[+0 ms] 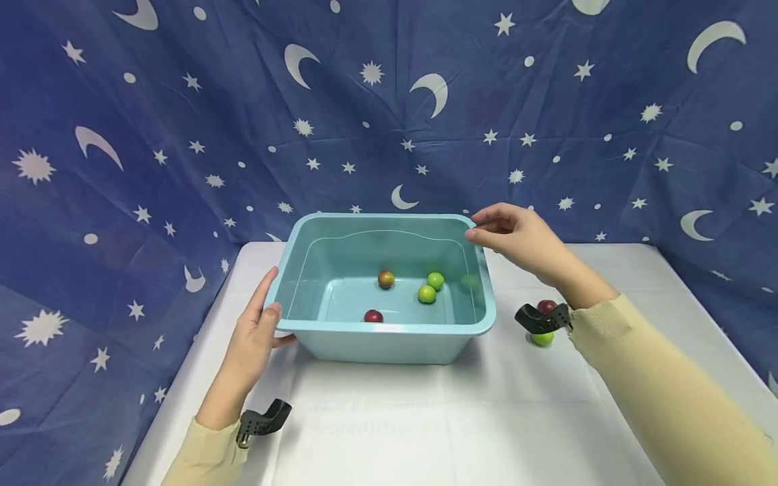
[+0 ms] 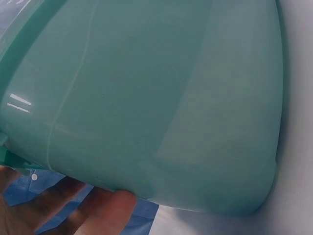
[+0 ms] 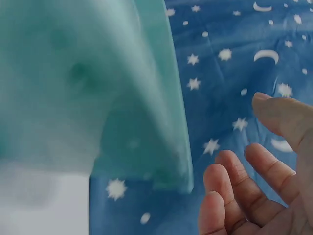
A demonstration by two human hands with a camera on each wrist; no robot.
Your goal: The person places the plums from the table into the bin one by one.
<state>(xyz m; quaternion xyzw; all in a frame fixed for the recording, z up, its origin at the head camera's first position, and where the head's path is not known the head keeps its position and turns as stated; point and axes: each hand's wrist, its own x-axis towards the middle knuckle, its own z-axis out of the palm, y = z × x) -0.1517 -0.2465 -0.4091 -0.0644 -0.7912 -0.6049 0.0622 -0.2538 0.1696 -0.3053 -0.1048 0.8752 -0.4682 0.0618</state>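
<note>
A light blue plastic basin stands upright on a white-covered table. Inside lie two small green round fruits, a red-and-yellow one and a dark red one. At the basin's left side is my left hand, its thumb near the front corner of the rim. The left wrist view shows those fingers extended against the outer wall. My right hand is beside the back right corner. Its fingers are loosely bent, with nothing between them and apart from the rim in the right wrist view.
To the right of the basin, another red fruit and a green one lie on the white tablecloth, partly hidden by the black wrist mount. A blue curtain with moons and stars hangs behind and along the left.
</note>
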